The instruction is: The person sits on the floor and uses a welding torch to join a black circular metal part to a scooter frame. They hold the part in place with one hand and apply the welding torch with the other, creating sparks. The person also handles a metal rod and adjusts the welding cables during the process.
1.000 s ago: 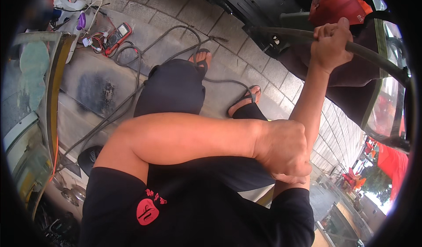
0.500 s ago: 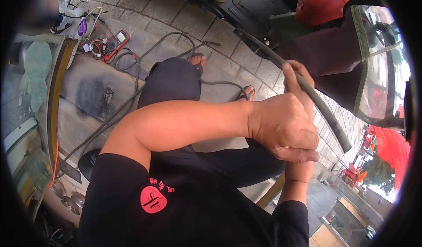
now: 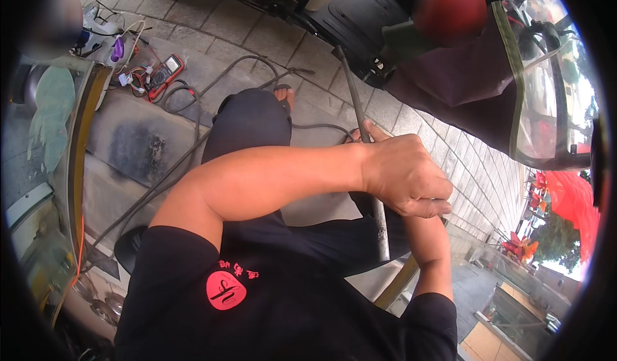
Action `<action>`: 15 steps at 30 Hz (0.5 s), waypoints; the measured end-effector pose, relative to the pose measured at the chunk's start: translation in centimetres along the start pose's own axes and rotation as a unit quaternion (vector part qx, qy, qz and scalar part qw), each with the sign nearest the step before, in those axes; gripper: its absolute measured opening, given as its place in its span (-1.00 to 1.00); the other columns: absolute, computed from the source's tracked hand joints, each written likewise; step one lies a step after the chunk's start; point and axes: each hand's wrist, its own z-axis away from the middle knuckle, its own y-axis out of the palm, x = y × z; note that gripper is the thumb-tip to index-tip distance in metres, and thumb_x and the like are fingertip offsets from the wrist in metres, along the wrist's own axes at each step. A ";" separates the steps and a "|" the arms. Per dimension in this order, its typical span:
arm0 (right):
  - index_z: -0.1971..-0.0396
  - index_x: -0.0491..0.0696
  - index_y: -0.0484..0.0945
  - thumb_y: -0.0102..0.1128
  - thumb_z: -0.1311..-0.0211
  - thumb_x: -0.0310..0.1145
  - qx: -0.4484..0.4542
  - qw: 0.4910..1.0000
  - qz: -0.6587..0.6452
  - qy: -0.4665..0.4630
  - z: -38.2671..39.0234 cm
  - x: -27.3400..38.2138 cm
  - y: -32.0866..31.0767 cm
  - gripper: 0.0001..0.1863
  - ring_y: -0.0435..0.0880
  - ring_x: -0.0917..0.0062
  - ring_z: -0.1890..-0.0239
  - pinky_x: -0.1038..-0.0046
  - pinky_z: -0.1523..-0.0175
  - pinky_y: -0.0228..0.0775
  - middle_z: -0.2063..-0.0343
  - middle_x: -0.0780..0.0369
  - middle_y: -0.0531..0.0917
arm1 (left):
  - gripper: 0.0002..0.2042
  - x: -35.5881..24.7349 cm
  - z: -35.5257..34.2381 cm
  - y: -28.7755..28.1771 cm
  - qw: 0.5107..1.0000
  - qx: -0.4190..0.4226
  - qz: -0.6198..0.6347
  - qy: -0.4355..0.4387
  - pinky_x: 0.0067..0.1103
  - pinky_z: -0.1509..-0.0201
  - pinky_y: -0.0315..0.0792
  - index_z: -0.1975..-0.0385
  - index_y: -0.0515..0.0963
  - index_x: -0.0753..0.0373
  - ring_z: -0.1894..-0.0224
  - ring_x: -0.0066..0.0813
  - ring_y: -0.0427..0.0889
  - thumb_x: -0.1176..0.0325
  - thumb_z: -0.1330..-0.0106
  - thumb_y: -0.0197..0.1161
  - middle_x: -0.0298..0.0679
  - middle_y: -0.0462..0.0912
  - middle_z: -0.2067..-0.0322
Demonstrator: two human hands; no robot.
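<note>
Grey rod (image 3: 353, 90): in the right hand, slanting; upper end near the vehicle's black floor panel (image 3: 357, 20), lower end over a dark trouser leg (image 3: 340, 239); middle hidden behind the left hand.
Right hand (image 3: 379, 133): grip closed on the rod, thumb lying along it; other fingers hidden.
Left hand (image 3: 411, 176): grip curled to a fist, crossed in front of the right wrist; can't tell what, if anything, is inside.
Multimeter (image 3: 166, 77): red, on the slab at upper left, wires beside it.
Cable (image 3: 315, 126): dark, looped over the ground around the bent leg.
Cover (image 3: 463, 81): dark maroon, clear window (image 3: 540, 78) at its right, green edging between.
</note>
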 end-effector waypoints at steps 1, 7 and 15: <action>-0.02 -0.17 0.64 0.26 -0.48 -0.02 0.016 0.999 0.027 0.030 -0.5 -0.2 -0.8 -0.53 0.54 0.58 0.34 0.48 0.23 0.42 0.36 0.27 0.61 | -0.75 0.0 -0.2 0.0 1.000 0.001 -0.002 0.002 -0.34 0.53 0.46 0.51 0.57 0.14 0.60 -0.20 0.62 0.17 -0.31 0.42 -0.30 0.59 0.63; -0.05 -0.19 0.62 0.23 -0.47 0.05 0.139 0.943 0.226 0.201 -6.0 -0.5 -7.9 -0.46 0.62 0.50 0.31 0.42 0.19 0.50 0.33 0.22 0.66 | -0.74 0.0 -0.7 0.6 1.000 -0.015 -0.005 -0.002 -0.35 0.54 0.46 0.56 0.53 0.11 0.62 -0.23 0.62 0.20 -0.30 0.41 -0.31 0.57 0.66; -0.03 -0.20 0.62 0.12 -0.48 0.16 -0.060 0.901 0.411 0.128 -13.5 -3.0 -10.3 -0.38 0.76 0.30 0.20 0.25 0.08 0.60 0.23 0.07 0.75 | -0.64 0.5 -0.8 1.8 0.999 0.032 -0.034 0.026 -0.39 0.59 0.41 0.64 0.41 0.11 0.66 -0.27 0.58 0.18 -0.33 0.39 -0.32 0.47 0.72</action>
